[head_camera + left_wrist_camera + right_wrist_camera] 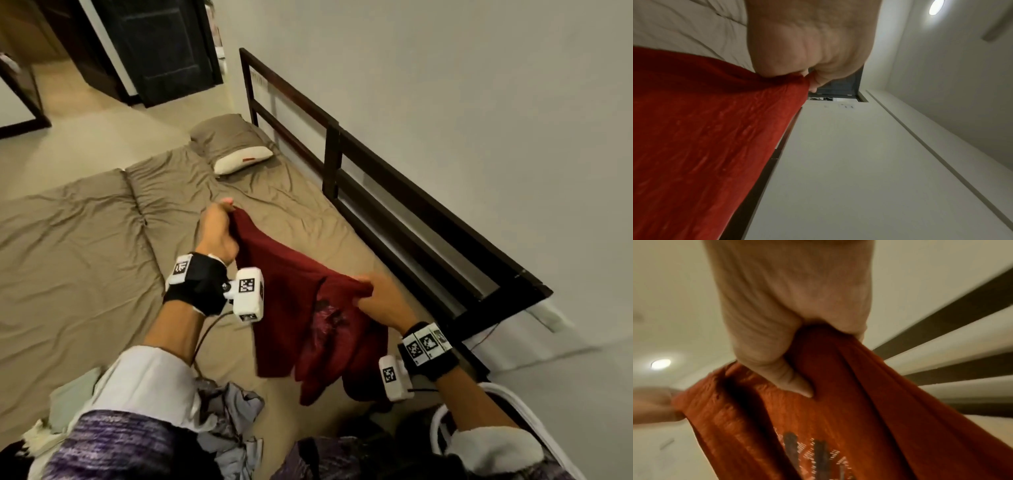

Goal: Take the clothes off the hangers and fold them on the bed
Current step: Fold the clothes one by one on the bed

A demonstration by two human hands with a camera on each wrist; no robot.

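A dark red shirt (308, 308) hangs stretched between both hands above the bed (85, 240), its lower part drooping toward the near edge. The left hand (219, 233) pinches the far corner in curled fingers; the right hand (380, 301) bunches the near edge in its closed fingers (791, 379). A pillow (236, 147) lies far off by the headboard (394, 192).

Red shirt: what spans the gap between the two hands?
Only the red shirt itself, held at its top edge between left hand and right hand above the bed; head view.
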